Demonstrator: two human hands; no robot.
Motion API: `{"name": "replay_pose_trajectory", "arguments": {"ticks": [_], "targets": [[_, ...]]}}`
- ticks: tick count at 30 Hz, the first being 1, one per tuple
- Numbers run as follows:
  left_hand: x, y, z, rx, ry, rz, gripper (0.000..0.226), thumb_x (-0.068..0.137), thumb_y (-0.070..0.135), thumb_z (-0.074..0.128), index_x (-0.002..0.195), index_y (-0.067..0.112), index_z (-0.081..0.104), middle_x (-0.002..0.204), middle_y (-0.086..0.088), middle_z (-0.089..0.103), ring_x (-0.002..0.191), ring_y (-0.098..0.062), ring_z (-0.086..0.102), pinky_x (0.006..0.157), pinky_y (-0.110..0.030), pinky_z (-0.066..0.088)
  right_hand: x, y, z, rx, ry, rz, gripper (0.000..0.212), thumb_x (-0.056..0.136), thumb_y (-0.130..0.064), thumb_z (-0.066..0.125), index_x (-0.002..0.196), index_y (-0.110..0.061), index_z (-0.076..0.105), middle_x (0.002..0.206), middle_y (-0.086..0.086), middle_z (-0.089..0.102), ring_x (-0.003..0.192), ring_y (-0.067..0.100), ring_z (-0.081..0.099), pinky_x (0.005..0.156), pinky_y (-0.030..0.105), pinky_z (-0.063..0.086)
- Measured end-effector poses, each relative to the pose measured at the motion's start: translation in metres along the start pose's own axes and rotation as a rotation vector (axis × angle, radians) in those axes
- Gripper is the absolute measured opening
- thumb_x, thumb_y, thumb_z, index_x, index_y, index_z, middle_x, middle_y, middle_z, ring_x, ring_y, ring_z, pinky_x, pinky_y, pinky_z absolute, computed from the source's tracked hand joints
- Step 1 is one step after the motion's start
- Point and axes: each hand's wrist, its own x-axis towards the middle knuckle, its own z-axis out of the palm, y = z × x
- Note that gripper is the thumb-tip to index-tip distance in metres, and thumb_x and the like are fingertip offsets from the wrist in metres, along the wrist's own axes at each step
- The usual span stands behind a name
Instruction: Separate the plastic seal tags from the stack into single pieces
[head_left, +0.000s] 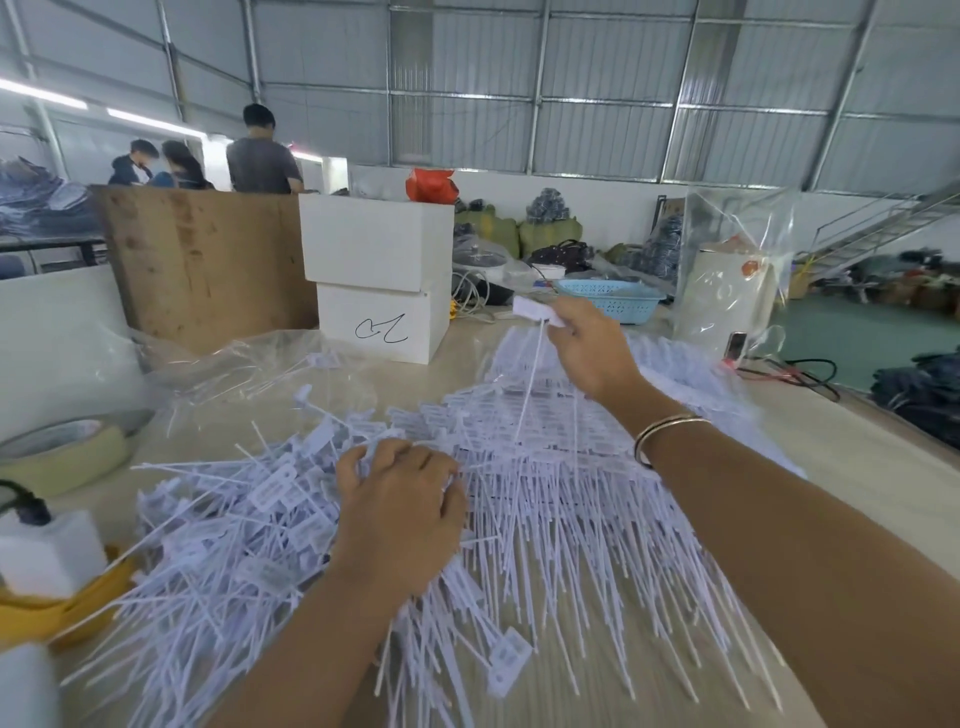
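A stack of joined white plastic seal tags (561, 467) fans out across the table (883, 467), tails pointing toward me. My right hand (592, 353) is raised above the stack's far end and pinches the head of a single seal tag (535, 312), whose thin tail hangs down to the stack. My left hand (400, 499) rests on the near left edge of the stack with its fingers curled over the tag heads. A loose heap of single tags (223, 551) lies to the left of that hand.
Two stacked white boxes (379, 275) and a wooden board (208, 260) stand at the back. Clear plastic bags (249, 364) lie behind the heap. Tape rolls (67, 452) sit at left, a blue basket (608, 299) and a bagged appliance (727, 291) at back right. People stand far back.
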Motion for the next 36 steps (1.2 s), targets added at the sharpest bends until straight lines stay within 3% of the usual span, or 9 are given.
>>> {"name": "replay_pose_trajectory", "arguments": {"ticks": [5,10,13,18,21,25,30,33,36], "targets": [[0.001,0.000,-0.003,0.079,-0.098,0.012,0.031,0.093,0.042,0.034,0.120,0.041,0.049,0.118,0.023,0.053,0.122,-0.010,0.031,0.102,-0.041,0.002,0.009,-0.019,-0.038,-0.005,0.241,0.035,0.024,0.089,-0.015,0.041,0.101,-0.005,0.059,0.095,0.017,0.055,0.077,0.031,0.053,0.067,0.038,0.042],[0.005,0.004,-0.010,-0.140,0.017,0.015,0.031,0.096,0.039,0.033,0.113,0.041,0.059,0.122,0.023,0.049,0.122,-0.004,0.028,0.097,-0.034,0.006,-0.001,-0.028,-0.049,0.000,-0.205,-0.032,0.019,0.096,-0.010,0.037,0.100,-0.004,0.055,0.080,0.003,0.051,0.061,0.014,0.044,0.052,0.025,0.035],[0.017,0.014,-0.020,-0.445,0.106,-0.077,0.042,0.091,0.043,0.022,0.106,0.037,0.062,0.102,0.019,0.057,0.105,-0.001,0.033,0.084,-0.024,0.010,-0.031,-0.024,-0.028,-0.207,-0.441,-0.121,0.016,0.098,-0.014,0.038,0.105,-0.009,0.053,0.094,0.007,0.056,0.080,0.020,0.053,0.067,0.029,0.045],[0.048,0.038,-0.018,-0.897,-0.245,-0.272,0.042,0.097,0.049,0.036,0.127,0.022,0.047,0.096,0.002,0.066,0.091,-0.018,0.062,0.088,-0.036,0.046,-0.057,-0.023,0.004,-0.160,-0.422,-0.126,0.018,0.093,-0.011,0.043,0.106,-0.005,0.053,0.098,0.015,0.060,0.089,0.029,0.055,0.077,0.039,0.045],[0.063,0.047,-0.014,-0.960,-0.262,-0.325,0.030,0.097,0.042,0.045,0.097,0.018,0.062,0.087,-0.004,0.070,0.075,-0.018,0.069,0.074,-0.034,0.056,-0.066,-0.024,0.014,-0.008,-0.383,-0.117,0.009,0.090,-0.007,0.045,0.098,-0.006,0.048,0.091,0.015,0.058,0.082,0.029,0.053,0.073,0.040,0.045],[0.074,0.052,-0.005,-1.063,-0.193,-0.457,0.014,0.094,0.021,0.055,0.098,0.009,0.061,0.078,-0.011,0.069,0.069,-0.026,0.069,0.074,-0.040,0.058,-0.070,-0.008,0.009,0.150,-0.433,-0.001,0.022,0.094,-0.031,0.052,0.112,-0.017,0.051,0.102,0.007,0.061,0.087,0.024,0.058,0.076,0.039,0.046],[0.082,0.040,-0.013,-1.367,-0.033,-0.585,0.012,0.092,0.013,0.057,0.081,0.011,0.060,0.054,0.001,0.063,0.042,-0.005,0.057,0.042,-0.017,0.046,-0.071,0.049,-0.020,0.018,-0.396,0.286,0.054,0.097,-0.054,0.027,0.121,-0.019,0.060,0.126,0.004,0.060,0.121,0.028,0.051,0.106,0.043,0.032],[0.083,0.037,-0.018,-1.504,0.079,-0.624,0.014,0.090,0.011,0.058,0.076,0.010,0.059,0.053,0.000,0.058,0.039,-0.006,0.051,0.042,-0.017,0.042,-0.066,0.067,-0.024,-0.177,-0.390,0.288,0.060,0.099,-0.053,0.017,0.089,-0.023,0.068,0.094,0.002,0.068,0.111,0.029,0.056,0.102,0.039,0.028],[0.086,0.033,-0.024,-1.727,0.149,-0.708,0.014,0.090,0.010,0.054,0.077,0.010,0.057,0.045,0.003,0.054,0.041,-0.008,0.047,0.044,-0.019,0.039,-0.058,0.082,-0.034,-0.367,-0.337,0.276,0.066,0.098,-0.054,0.011,0.090,-0.022,0.068,0.095,0.009,0.069,0.108,0.028,0.059,0.105,0.041,0.025]]}}
